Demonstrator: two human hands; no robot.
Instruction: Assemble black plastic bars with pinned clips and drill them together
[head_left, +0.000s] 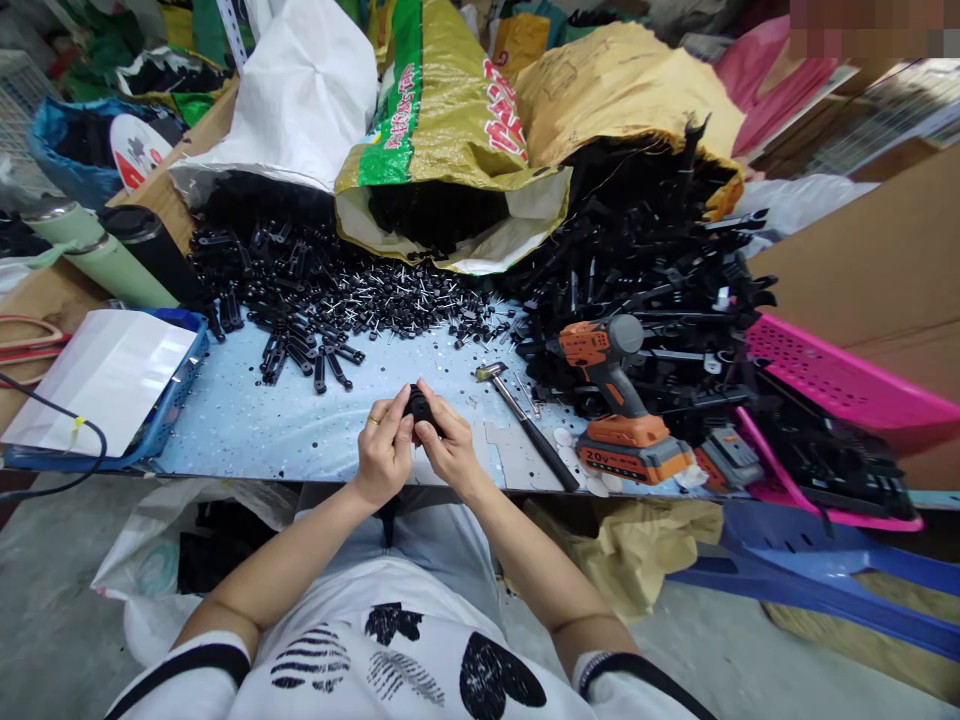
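A small black plastic part [418, 404] is held between both hands just above the front edge of the table. My left hand [386, 445] grips it from the left with thumb and fingers, a ring on one finger. From the other side my right hand [448, 440] pinches the same part. Most of it hides behind the fingers, so its full shape cannot be made out. Beyond the hands lie several loose black clip-like parts [300, 350] and a heap of small black pieces with metal pins [405, 300]. To the right rests a hammer [529, 425] with a black handle.
An orange cordless drill [622, 400] stands right of the hammer, before a pile of black tool-like parts [637, 260]. A pink basket [855, 390] sits far right, a blue tray [176, 400] left. Open sacks [450, 110] line the back. A blue stool [825, 570] is below.
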